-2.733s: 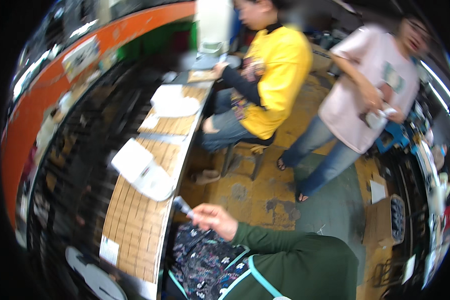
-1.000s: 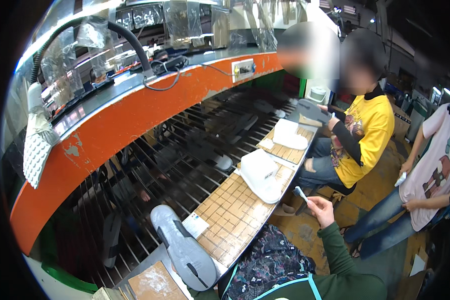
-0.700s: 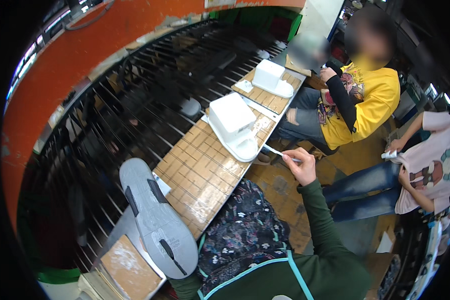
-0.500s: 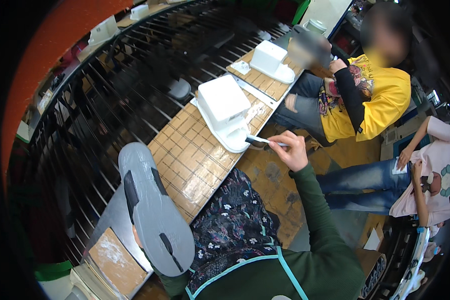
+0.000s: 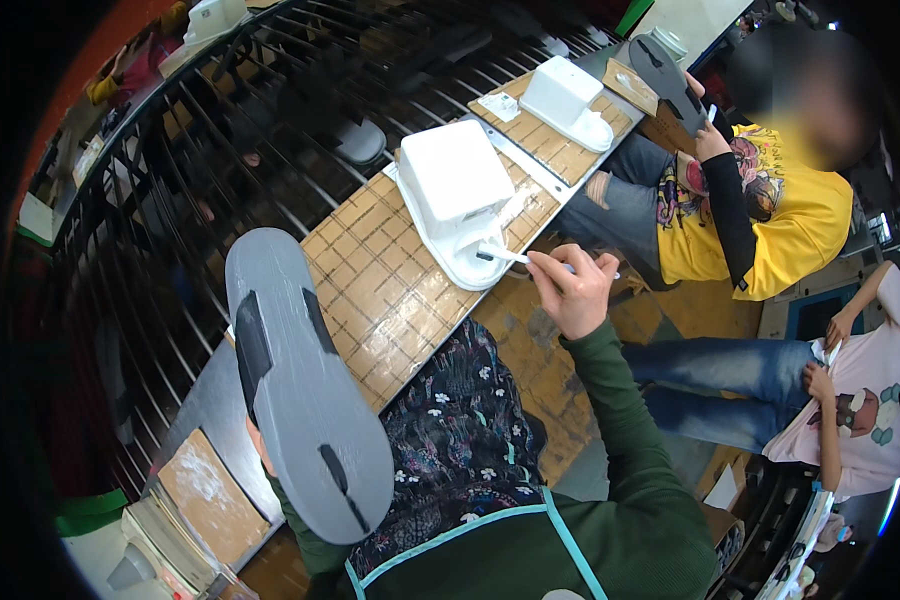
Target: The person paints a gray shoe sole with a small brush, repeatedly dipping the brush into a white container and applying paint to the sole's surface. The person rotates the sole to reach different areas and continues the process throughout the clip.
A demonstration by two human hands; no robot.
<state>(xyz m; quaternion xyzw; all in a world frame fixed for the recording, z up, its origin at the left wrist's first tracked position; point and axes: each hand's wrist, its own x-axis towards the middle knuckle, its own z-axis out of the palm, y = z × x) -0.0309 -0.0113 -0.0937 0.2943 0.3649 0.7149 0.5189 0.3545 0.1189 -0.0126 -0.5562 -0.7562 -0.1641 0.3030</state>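
A grey shoe sole (image 5: 300, 400) with black inset patches and wet-looking streaks stands tilted at the lower left, held by my left hand (image 5: 260, 447). Only a bit of that hand shows at the sole's left edge; the rest is hidden behind it. My right hand (image 5: 573, 287) pinches a white-handled brush (image 5: 510, 256). Its dark tip is over the round dish at the front of a white glue dispenser (image 5: 453, 178), which has a boxy tank. The dispenser sits on a tan, grid-marked board (image 5: 355, 310), and whitish smears mark its dish.
Dark metal conveyor rods (image 5: 270, 185) run along the left. A smeared cardboard piece (image 5: 210, 490) lies at lower left. A co-worker in a yellow shirt (image 5: 795, 220) holds another sole (image 5: 663, 80) beside a second white dispenser (image 5: 562, 95). A person in pink (image 5: 875, 380) stands at right.
My right hand has brought the brush from the dish's right edge inward over the dish. The sole in my left hand sits slightly higher in view. The co-worker's sole is now clearly seen.
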